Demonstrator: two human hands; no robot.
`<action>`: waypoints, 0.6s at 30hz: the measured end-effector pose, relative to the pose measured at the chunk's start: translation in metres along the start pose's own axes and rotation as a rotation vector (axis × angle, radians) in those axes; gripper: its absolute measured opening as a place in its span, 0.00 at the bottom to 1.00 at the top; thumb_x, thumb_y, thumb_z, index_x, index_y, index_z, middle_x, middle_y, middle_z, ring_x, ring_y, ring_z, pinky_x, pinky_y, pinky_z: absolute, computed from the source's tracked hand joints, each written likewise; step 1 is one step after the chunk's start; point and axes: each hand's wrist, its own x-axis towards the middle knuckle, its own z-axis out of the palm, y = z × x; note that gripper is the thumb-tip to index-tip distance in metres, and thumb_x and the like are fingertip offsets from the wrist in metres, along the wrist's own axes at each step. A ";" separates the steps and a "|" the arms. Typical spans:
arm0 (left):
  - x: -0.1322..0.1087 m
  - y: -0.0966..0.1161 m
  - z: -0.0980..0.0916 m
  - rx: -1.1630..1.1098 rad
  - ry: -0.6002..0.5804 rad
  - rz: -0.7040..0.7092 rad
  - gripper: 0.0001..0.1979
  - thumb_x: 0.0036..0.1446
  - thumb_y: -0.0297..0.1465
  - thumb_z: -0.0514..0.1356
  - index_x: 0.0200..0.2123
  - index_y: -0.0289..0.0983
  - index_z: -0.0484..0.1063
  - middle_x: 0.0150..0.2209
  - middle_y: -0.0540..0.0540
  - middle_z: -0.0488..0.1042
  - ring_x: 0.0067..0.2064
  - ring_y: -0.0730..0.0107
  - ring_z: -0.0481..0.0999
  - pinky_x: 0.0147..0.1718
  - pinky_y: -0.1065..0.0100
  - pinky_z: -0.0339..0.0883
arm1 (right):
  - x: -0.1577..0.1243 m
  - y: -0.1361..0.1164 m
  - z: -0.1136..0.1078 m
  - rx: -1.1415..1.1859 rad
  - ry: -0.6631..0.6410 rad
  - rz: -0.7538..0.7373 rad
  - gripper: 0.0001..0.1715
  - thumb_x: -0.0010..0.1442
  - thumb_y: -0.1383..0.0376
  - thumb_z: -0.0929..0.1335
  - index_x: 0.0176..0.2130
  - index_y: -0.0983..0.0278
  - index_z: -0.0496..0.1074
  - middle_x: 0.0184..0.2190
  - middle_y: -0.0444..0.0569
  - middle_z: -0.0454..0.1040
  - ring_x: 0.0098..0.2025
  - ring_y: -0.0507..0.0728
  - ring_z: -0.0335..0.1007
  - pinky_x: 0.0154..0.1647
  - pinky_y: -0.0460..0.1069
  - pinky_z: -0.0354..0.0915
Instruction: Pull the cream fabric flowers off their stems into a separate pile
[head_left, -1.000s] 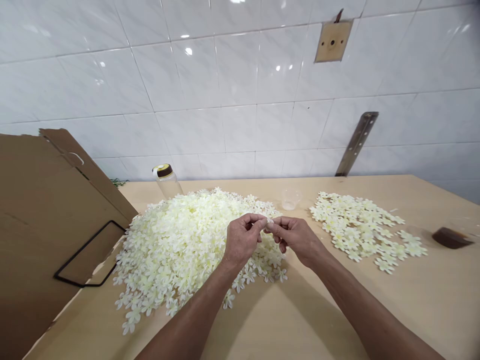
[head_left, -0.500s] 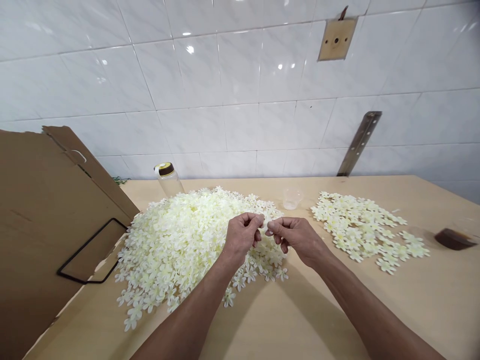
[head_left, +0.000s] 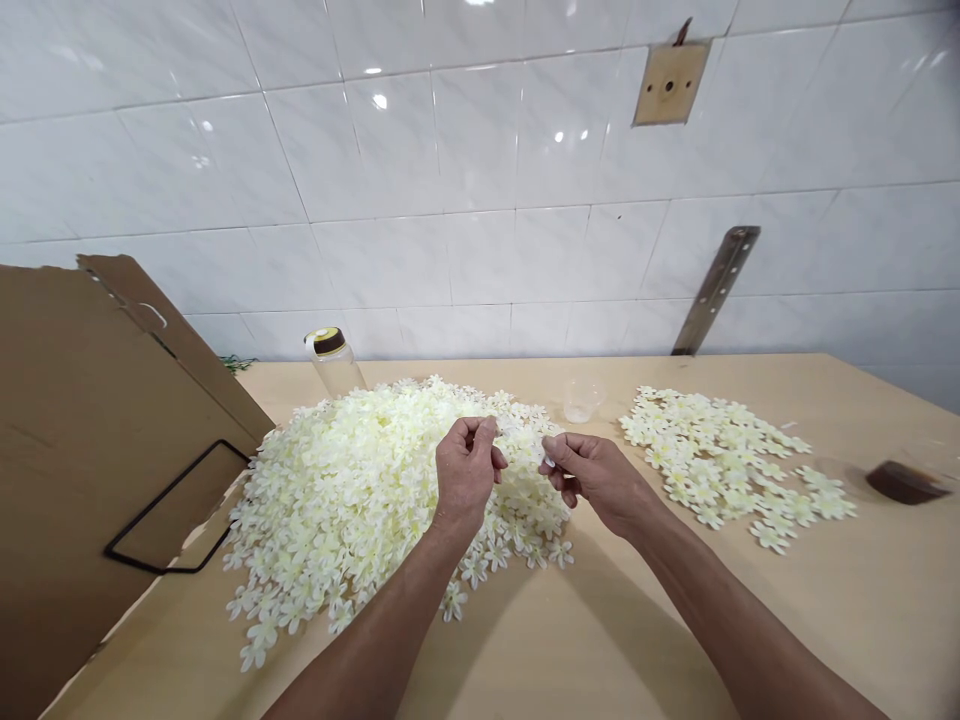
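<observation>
A large heap of cream-white artificial flowers (head_left: 352,480) covers the middle left of the wooden table. Over its right part is my left hand (head_left: 466,470), thumb and fingers pinched together; what lies between them is too small to make out. A short gap to the right, my right hand (head_left: 589,468) pinches a tiny whitish piece that I cannot identify, just off the heap's right edge. A flatter, smaller group of the same flowers (head_left: 712,450) lies spread on the right of the table.
Behind the hands stands a clear plastic cup (head_left: 582,400). A bottle with a brown lid (head_left: 328,343) is behind the heap. Cardboard (head_left: 112,430) with a black wire frame (head_left: 142,515) rises at left. A container of dark liquid (head_left: 907,482) sits at far right.
My hands have moved apart: the left hand shifted left over the heap, and the right hand moved slightly right. Both remain pinched. The view has shifted slightly.
</observation>
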 end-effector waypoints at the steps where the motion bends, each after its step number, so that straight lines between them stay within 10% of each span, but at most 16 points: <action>1: 0.000 0.000 0.000 -0.002 -0.003 0.001 0.14 0.56 0.42 0.62 0.31 0.37 0.68 0.16 0.54 0.67 0.16 0.78 0.63 0.16 0.75 0.58 | 0.000 0.001 0.000 -0.009 0.011 -0.007 0.28 0.54 0.44 0.71 0.24 0.66 0.69 0.25 0.47 0.72 0.21 0.48 0.62 0.18 0.44 0.59; 18: 0.000 0.005 0.002 -0.062 -0.012 -0.061 0.16 0.54 0.43 0.64 0.28 0.37 0.68 0.18 0.54 0.67 0.16 0.80 0.62 0.14 0.76 0.54 | 0.002 0.004 0.003 -0.057 0.110 0.012 0.32 0.51 0.38 0.70 0.21 0.64 0.67 0.22 0.50 0.72 0.18 0.50 0.58 0.16 0.46 0.55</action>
